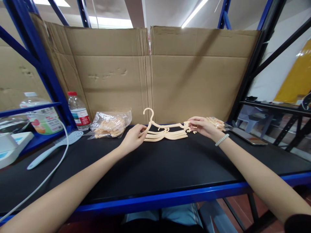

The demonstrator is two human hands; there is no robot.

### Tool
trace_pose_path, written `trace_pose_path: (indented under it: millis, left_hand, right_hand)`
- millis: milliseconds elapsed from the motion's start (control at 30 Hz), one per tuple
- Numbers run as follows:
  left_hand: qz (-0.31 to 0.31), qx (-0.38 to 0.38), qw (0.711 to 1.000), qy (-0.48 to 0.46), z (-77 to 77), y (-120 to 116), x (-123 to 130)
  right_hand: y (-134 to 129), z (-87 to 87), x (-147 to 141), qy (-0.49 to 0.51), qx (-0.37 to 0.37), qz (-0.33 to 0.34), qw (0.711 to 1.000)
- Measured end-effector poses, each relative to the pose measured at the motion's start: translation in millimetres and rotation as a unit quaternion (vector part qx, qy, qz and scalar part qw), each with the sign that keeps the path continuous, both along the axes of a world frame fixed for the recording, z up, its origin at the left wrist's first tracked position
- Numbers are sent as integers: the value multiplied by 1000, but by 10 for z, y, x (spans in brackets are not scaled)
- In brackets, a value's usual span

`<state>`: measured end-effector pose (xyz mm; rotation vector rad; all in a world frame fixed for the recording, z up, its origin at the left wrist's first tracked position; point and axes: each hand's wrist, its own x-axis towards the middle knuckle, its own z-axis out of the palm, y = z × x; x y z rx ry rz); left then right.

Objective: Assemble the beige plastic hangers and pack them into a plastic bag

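Note:
A cream plastic clothes hanger [167, 125] is held up between my hands, its hook upward and nearer the left. My left hand [136, 136] pinches its left arm just below the hook. At the other end, the fingers of my right hand [202, 125] close around the tip, where small cream pieces [187, 124] show; their exact shape is too small to make out. Right behind and below, a small stack of similar hangers [165, 135] lies on the black table [167, 165]. A beaded bracelet [222, 139] circles my right wrist.
Clear bags of cream parts [110, 124] [216, 123] lie at left and right. A phone [249, 136] rests far right. To the left are a hairbrush [58, 147], a red-capped bottle [79, 111] and a white cable [57, 170]. Cardboard [111, 74] walls the back.

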<state>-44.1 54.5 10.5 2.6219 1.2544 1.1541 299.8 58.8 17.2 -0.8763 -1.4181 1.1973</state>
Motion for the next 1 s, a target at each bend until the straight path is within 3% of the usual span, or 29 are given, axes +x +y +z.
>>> trace_pose_path:
  millis: [100, 233, 333, 433, 600, 667, 733, 867, 1000]
  left_hand:
    - [-45, -12, 996, 77, 61, -36, -12]
    - [-100, -75, 981, 148, 86, -114, 3]
    - [-122, -117, 970, 176, 66, -158, 23]
    - [-147, -122, 963, 189, 43, -181, 40]
    - [-147, -93, 967, 186, 14, -194, 76]
    - [-142, -78, 970, 182, -6, -193, 88]
    - [-145, -76, 969, 186, -36, -187, 92]
    - [-129, -115, 958, 228, -117, -150, 73]
    - [-84, -138, 953, 258, -201, -50, 67]
  right_hand:
    - [-34, 63, 145, -166, -4, 52, 985]
    - [-51, 111, 262, -375, 34, 113, 920]
    - [-27, 126, 341, -452, 24, 128, 882]
    - [5, 109, 365, -482, 46, 101, 869]
    - [43, -70, 39, -457, 231, -97, 853]
    - [43, -182, -173, -454, 298, -74, 836]
    - [33, -283, -356, -473, 309, -23, 825]
    - [23, -388, -536, -526, 239, 60, 814]
    - [107, -391, -575, -535, 198, 86, 817]
